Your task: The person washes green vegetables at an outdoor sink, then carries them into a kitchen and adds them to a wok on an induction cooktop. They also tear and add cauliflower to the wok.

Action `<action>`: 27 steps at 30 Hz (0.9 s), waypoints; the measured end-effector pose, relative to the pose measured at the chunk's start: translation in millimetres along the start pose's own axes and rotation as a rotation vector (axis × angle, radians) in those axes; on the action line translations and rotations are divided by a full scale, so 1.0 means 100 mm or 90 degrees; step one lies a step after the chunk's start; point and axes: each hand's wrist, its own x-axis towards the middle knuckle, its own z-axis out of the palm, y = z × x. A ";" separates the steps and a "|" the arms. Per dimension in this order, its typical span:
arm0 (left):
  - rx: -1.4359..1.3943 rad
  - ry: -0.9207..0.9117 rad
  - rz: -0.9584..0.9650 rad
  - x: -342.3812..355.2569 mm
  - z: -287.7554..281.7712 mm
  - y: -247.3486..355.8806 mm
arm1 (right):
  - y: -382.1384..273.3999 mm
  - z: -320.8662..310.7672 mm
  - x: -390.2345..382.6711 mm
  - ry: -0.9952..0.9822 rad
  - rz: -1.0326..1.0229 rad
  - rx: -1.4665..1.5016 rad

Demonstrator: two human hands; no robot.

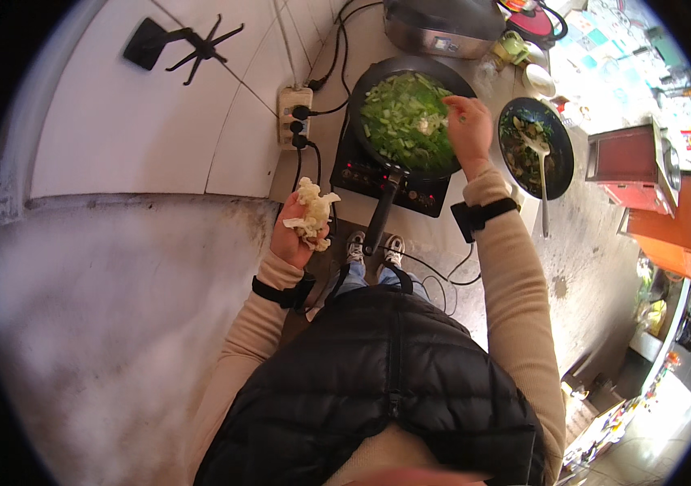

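Note:
My left hand (290, 235) is closed around a ragged, cream-white clump of food (311, 214) that looks like cauliflower, held left of the cooker. Over the right part of a black frying pan (395, 185), my right hand (470, 134) has its fingers bent together; whatever they hold, if anything, is hidden. Chopped green vegetables (398, 113) in green-tinted liquid fill the pan. A few small whitish pieces (429, 124) lie on the greens near my right fingers. Beneath the pan is a black induction cooker (422, 197) with red lights lit, and the pan's handle points toward me.
Right of the cooker stands a dark bowl (560, 170) with food and a long-handled spoon (543, 182). A power strip (290, 105) with black plugs is at the wall. Behind the pan sits a large dark-lidded appliance (443, 40). Cables (443, 279) hang near my feet.

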 end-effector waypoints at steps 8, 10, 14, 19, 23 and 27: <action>0.088 -0.038 -0.021 0.22 0.36 0.03 | -0.32 0.06 -0.23 -0.088 0.141 0.456; 0.138 -0.062 -0.026 0.42 0.56 0.01 | -0.52 -0.02 -0.45 -0.348 0.432 0.860; 0.209 -0.068 -0.055 0.82 0.93 -0.12 | -0.84 -0.15 -0.75 -0.464 0.390 1.033; 0.357 -0.094 -0.102 1.17 1.21 -0.28 | -0.84 -0.16 -0.69 -0.291 0.431 0.879; 0.431 -0.086 -0.036 1.34 1.35 -0.41 | -0.74 -0.09 -0.64 -0.153 0.548 0.926; 0.492 -0.085 -0.013 1.35 1.34 -0.44 | -0.59 0.03 -0.66 0.003 0.608 1.028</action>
